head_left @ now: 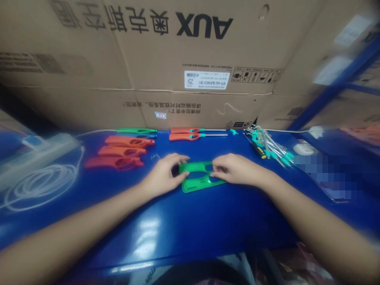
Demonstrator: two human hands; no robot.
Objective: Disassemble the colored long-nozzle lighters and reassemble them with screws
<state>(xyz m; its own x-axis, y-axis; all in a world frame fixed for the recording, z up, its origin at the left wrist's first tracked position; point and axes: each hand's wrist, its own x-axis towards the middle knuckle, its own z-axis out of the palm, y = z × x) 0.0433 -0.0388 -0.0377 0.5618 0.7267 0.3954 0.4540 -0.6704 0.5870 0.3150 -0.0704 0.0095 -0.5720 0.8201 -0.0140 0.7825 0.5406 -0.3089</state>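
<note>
Two green lighter handle halves lie side by side in front of me at the middle of the blue tabletop. The far green half (194, 167) has my left hand (166, 172) closed around its left end, thumb on the near side. My right hand (234, 169) pinches the right end of that same half, and its fingers hide the tip. Nearer to me, the other green half (197, 185) rests with its hollow inner side up. Its right end passes close under my right fingertips; whether they touch it I cannot tell.
Red lighter handles (123, 151) and a green handle (136, 130) lie back left. Two red lighters with metal tubes (187, 137) lie at the back. Metal tubes with teal parts (273, 150), a screwdriver (259, 150) and a phone (323, 178) are right. A coiled white cable (44, 184) lies left.
</note>
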